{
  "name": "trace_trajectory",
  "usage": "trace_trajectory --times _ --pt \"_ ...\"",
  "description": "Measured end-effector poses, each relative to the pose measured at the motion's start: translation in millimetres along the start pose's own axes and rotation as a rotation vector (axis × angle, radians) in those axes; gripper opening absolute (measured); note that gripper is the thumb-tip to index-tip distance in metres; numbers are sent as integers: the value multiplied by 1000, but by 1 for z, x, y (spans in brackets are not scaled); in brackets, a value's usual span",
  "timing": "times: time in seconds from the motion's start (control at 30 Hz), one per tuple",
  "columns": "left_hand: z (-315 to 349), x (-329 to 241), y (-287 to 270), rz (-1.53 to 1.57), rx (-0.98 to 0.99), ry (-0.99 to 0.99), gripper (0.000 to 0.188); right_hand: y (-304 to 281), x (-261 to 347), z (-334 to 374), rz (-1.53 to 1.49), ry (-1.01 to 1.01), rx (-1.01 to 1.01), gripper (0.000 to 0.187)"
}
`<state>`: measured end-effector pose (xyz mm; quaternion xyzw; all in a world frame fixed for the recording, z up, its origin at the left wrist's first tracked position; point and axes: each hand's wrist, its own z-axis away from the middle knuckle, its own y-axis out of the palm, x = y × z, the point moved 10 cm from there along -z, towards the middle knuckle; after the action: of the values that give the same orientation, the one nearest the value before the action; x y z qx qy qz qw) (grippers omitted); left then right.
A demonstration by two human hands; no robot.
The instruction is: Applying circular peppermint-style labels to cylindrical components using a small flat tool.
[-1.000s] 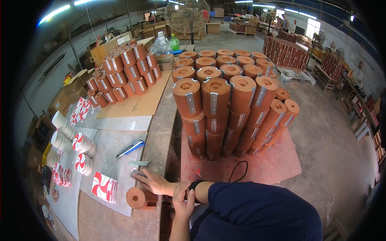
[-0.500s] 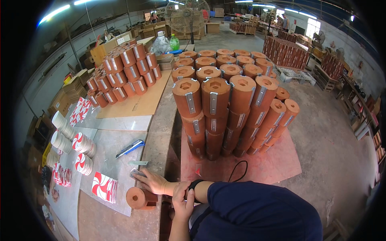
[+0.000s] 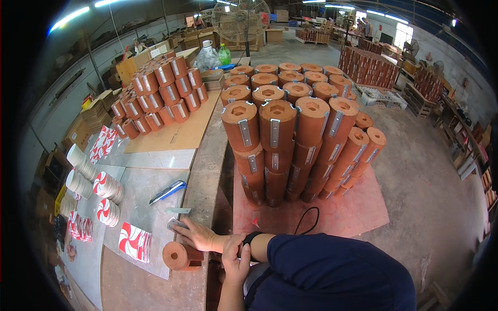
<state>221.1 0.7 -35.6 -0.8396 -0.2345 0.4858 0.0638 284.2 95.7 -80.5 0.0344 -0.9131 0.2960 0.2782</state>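
Note:
My right hand [image 3: 196, 235] lies on the worktop with its fingers stretched out, the fingertips touching a small grey metal piece [image 3: 175, 223]. Folded across the right forearm, my left hand [image 3: 236, 258] rests beside a black wristband [image 3: 252, 238], its fingers closed round the arm. Just below the right hand a brown cylinder with a central hole [image 3: 176, 256] lies on its side. A flat metal strip [image 3: 178, 210] and a blue utility knife [image 3: 168, 192] lie farther up the bench. Left of the cylinder is a stack of red-and-white swirl cards [image 3: 136, 241].
Tall stacks of brown cylinders with metal strips [image 3: 277, 129] stand on a reddish board [image 3: 358, 217] at right. More cylinders [image 3: 161, 93] are piled on cardboard [image 3: 171, 136] at the far left. Stacked round discs [image 3: 79, 182] line the bench. A fan [image 3: 241, 20] stands behind.

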Motion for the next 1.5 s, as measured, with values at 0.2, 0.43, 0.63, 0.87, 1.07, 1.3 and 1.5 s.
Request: trace_trajectory --times 0.2,0.43,0.63,0.87,1.07,1.3,1.5 --pt "0 2 0 21 3 -19 21 1 -1 0 2 8 7 52" --pt "0 2 0 34 3 -26 21 -3 2 0 12 -13 -21 51" --pt "-1 -3 0 9 2 -4 21 -2 0 0 -1 1 -17 51" --pt "2 4 1 22 3 -36 22 -4 3 -1 7 -14 -24 52" --pt "1 3 1 23 5 -18 22 -5 3 -1 4 -7 -19 51" --pt "2 3 1 7 3 -3 21 -2 0 0 -19 2 -23 51" --pt "1 0 1 10 3 4 21 1 -2 0 -16 13 -11 50"
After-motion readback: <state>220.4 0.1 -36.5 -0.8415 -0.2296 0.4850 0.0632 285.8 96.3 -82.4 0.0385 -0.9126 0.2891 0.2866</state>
